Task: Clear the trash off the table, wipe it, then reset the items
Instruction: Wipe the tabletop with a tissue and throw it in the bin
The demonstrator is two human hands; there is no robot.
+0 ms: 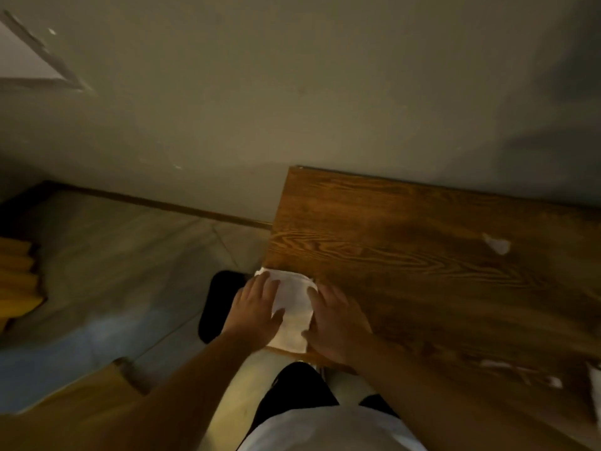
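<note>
White scraps on table beyond cloth.

Table: right half of the scene, its far edge against the wall, its left edge over the floor.
Cloth: on the table's near-left corner, along the left edge.
Left hand: flat on the cloth's left side, reaching past the table's edge.
Right hand: flat on the cloth's right side and the table beside it.
Paper scrap: on the table, far right, well apart from the cloth.
More scraps: on the table, near right edge.
Mat: on the floor, just left of the table, beneath the left hand.
Baseboard: where floor meets wall, left of the table.
</note>
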